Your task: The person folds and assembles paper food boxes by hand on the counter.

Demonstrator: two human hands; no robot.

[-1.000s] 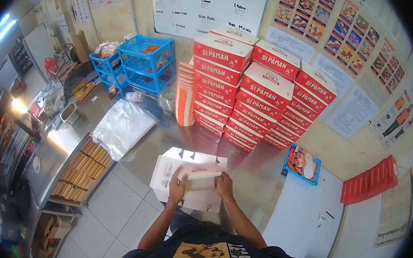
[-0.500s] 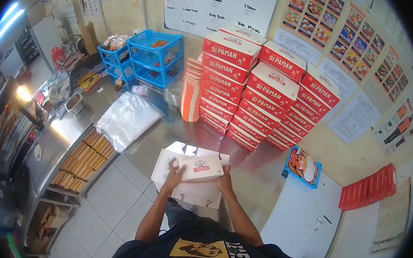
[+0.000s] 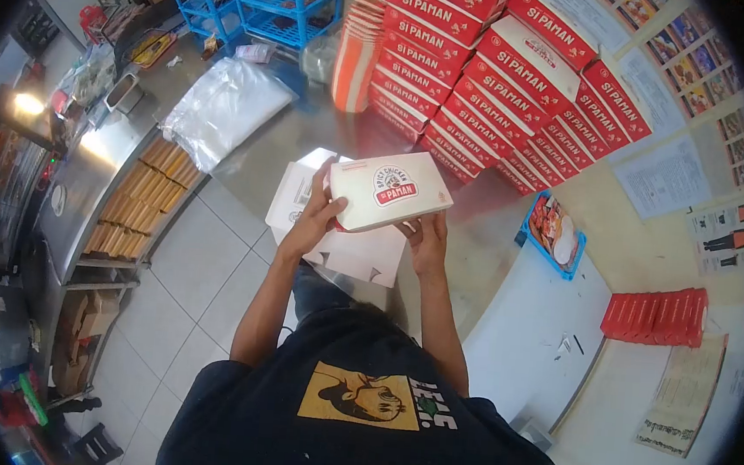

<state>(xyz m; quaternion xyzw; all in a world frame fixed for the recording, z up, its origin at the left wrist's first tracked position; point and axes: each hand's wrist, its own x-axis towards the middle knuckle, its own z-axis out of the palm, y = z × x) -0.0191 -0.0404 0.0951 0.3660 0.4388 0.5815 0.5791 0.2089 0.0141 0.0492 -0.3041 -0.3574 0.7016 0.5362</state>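
Observation:
A closed white box (image 3: pixel 390 191) with a red and black logo on its lid is held up between my two hands. My left hand (image 3: pixel 313 214) grips its left end, thumb on the lid. My right hand (image 3: pixel 426 244) supports the right part from below, fingers partly hidden under the box. Beneath, flat unfolded white cardboard (image 3: pixel 354 256) lies on the metal table (image 3: pixel 467 250) at its near edge. Stacks of red and white boxes (image 3: pixel 525 65) stand behind, to the right of a stack of orange-striped paper containers (image 3: pixel 357 61).
Clear plastic bags (image 3: pixel 224 109) lie at the left of the table, near blue tiered baskets (image 3: pixel 287 7). A small blue tray (image 3: pixel 553 236) sits at the right, above a white surface (image 3: pixel 528 332). Red packs (image 3: pixel 655 316) stand by the right wall.
Both hands have raised the white box off the flat cardboard, nearer to the camera, with its lid logo facing up. The view has tilted down, so the shelves and stacks sit higher.

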